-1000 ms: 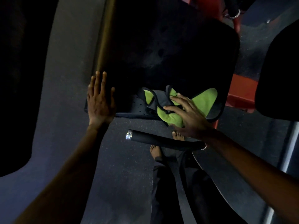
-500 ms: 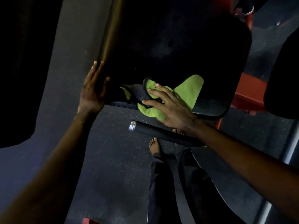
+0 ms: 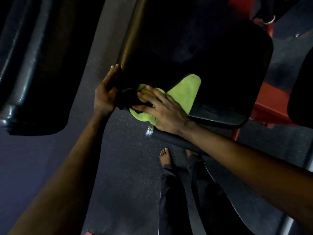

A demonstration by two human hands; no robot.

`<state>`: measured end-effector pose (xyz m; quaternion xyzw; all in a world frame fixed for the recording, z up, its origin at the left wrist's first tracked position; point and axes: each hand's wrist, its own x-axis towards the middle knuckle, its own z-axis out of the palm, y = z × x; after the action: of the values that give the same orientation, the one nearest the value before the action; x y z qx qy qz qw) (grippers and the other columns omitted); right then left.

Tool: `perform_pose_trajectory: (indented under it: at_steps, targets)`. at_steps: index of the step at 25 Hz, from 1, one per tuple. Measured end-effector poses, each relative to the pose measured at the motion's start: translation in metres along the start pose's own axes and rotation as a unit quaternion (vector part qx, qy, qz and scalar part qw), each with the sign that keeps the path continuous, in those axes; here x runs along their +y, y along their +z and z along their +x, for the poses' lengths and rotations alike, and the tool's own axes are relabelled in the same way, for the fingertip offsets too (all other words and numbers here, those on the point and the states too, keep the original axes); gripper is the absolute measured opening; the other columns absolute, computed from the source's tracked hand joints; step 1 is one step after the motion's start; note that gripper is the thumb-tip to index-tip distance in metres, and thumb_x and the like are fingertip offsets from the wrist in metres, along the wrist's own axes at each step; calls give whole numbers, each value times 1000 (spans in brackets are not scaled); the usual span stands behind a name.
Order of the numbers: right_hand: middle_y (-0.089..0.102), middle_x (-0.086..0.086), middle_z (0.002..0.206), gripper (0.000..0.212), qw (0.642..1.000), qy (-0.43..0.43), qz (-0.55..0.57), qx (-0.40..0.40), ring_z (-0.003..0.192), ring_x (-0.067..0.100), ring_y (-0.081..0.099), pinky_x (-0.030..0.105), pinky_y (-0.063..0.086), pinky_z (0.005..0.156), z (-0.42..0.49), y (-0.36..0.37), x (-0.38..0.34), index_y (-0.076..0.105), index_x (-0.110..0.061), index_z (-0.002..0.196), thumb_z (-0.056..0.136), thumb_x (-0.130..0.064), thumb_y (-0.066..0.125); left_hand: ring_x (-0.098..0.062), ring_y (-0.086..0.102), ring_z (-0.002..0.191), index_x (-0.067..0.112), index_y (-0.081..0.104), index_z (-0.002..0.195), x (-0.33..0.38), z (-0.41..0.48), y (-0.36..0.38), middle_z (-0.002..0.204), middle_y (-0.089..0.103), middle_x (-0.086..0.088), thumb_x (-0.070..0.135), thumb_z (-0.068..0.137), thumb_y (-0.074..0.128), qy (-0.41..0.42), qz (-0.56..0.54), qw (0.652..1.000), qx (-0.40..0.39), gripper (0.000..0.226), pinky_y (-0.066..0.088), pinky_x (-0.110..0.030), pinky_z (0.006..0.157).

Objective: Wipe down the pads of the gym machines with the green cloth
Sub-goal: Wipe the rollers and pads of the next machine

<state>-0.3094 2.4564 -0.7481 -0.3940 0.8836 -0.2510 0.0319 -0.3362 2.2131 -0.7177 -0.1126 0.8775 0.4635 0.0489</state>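
Green microfibre cloth [image 3: 184, 92] lies on the front-left corner of the black seat pad [image 3: 211, 56], one pointed flap flat on the pad, the rest bunched up, and a fold hanging over the front edge. R hand [image 3: 164, 112] is flat on top of it, fingers spread and straight, pressing down and not pinching. L hand [image 3: 105, 95] lies w/ straight fingers against the pad's left side edge, prob. bracing it.

Risks, as I judge them:
- Cloth is wadded, so little of it meets the pad. A push further left could run it off the corner and drop it on the floor [image 3: 128, 167].
- R wrist sits just above the foam-sleeved handle bar [image 3: 169, 139] w/ its chrome end cap [image 3: 149, 131], so a hard pull-back stroke could knock it.
- Far half of the pad is very dark and easy to miss.

Materials: pad looks like smooth vinyl, rounded corners, dull sheen at the front lip. Cloth is fuzzy w/ darker trim. Frame [image 3: 271, 106] is red painted metal. Floor is speckled rubber. Another glossy black pad [image 3: 33, 65] sits far left.
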Motion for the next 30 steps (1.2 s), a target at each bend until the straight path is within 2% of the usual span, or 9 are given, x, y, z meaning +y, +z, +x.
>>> perform_pose_trajectory:
  at_steps: [4,8,13,19,21,22,24,26,30]
  targets:
    - [29,-1,165,82,999,1,-8,-32,156,27,15,48,42,112,-31,-4,23,44,-37,152,79,-33,83,-8,46,138,16,55,143,-5,9,-18,147,53,2,18,94,52,-69,-112,991,-29,49,33,-38,120]
    - [30,6,163,88,999,22,-8,-43,154,32,21,47,31,121,-82,-19,62,41,-34,154,78,-34,85,-7,26,150,23,36,155,-9,-12,-1,161,33,2,31,107,44,28,32,999,-14,50,23,-25,122]
    - [40,8,157,75,1000,14,1,-28,151,35,28,52,37,116,-70,-16,56,52,-30,148,80,-36,82,-12,17,152,29,20,159,-20,-53,23,166,19,-1,43,109,29,-32,81,993,74,53,22,-41,125]
    - [44,3,153,64,999,36,22,26,149,31,32,54,46,106,-12,-9,28,57,-31,141,80,-40,76,-7,18,152,17,20,160,-24,-74,21,166,20,2,39,109,33,-68,40,990,114,57,21,-31,124]
    - [46,5,152,61,997,40,44,46,148,32,34,53,44,108,-8,-8,24,60,-28,139,81,-38,77,-1,25,148,19,24,159,-19,-83,21,163,28,6,35,109,37,-81,11,988,127,54,24,-20,121]
    - [46,6,152,61,997,36,48,49,148,33,34,53,43,110,-11,-7,25,61,-26,139,82,-36,78,5,35,140,22,29,158,-20,-85,17,156,39,10,27,108,40,-91,-7,987,130,51,29,-12,114]
    - [46,9,151,61,998,20,47,45,148,35,34,51,40,114,-21,-6,32,62,-23,139,81,-33,81,11,57,98,32,49,146,-23,-85,4,116,62,16,13,98,41,-128,-21,983,130,52,45,-7,87]
    - [46,11,150,63,998,10,42,41,147,37,35,51,39,115,-26,-7,37,62,-21,138,80,-31,82,5,54,72,34,64,119,-32,-76,-11,95,62,13,17,86,40,-190,-20,975,115,45,51,-26,72]
    - [51,14,146,58,997,-10,37,65,143,38,39,50,37,117,1,-3,18,66,-19,134,80,-34,80,3,57,117,32,65,132,-44,-72,-23,128,65,14,26,88,41,-182,-83,977,73,51,45,-36,107]
